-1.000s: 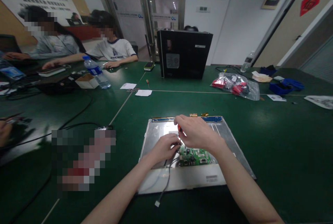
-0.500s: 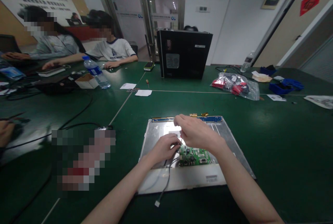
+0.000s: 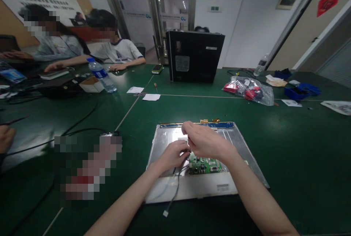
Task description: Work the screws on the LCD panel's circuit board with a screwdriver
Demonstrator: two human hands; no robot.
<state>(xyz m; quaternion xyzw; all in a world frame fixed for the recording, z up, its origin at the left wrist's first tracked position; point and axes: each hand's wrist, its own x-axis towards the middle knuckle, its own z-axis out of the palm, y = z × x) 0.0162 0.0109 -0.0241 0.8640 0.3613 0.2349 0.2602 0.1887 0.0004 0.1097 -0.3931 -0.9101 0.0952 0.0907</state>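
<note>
A bare metal-backed display panel (image 3: 189, 188) lies flat on the table, its blue strip along the far edge. On its middle sits a green circuit board (image 3: 207, 166), partly covered by my right hand (image 3: 203, 139). That hand is closed above the board's far left corner, on what looks like a screwdriver pointing down; its handle is hidden in the fist. Close beside it, my left hand (image 3: 175, 153) rests on the panel, fingers pinched at the board's edge; what they hold is too small to make out. A grey cable (image 3: 177, 188) with a white plug runs over the panel's near edge.
Beyond stands a black computer case (image 3: 194, 57). A plastic bag of red parts (image 3: 249, 90) and blue trays (image 3: 300, 90) lie at the right back. Left are a water bottle (image 3: 102, 75), paper slips (image 3: 151, 97) and black cables (image 3: 79, 125). Two people sit far left; another person's hand (image 3: 6, 138) shows nearer.
My right hand has turned and shifted very slightly left above the board's corner. My left hand, the panel and the cable stay practically where they were.
</note>
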